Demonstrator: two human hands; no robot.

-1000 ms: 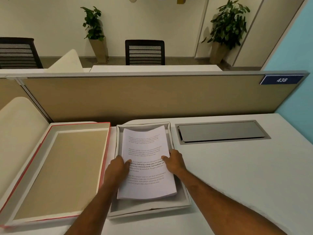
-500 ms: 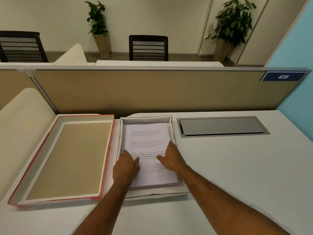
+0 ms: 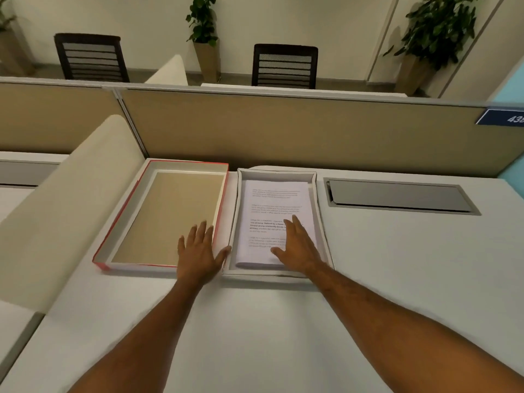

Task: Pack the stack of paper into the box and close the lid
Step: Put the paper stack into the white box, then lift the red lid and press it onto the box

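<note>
Paper [image 3: 276,219] flat inside the white box [image 3: 321,222], middle of the frame (printed side up). Right hand [image 3: 296,245] flat on the lower part of the paper, fingers spread, gripping nothing. Left hand [image 3: 198,251] spread wide over the near right corner of the lid [image 3: 170,214], holding nothing, thumb reaching toward the box's left wall. Lid upside down, red edged, just left of the box on the white desk [image 3: 397,279].

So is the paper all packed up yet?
Nearly. The paper already lies in the box. The right hand rests flat on it, while the left hand is spread over the lid, which lies open-side up beside the box. Closing the lid is left.
</note>
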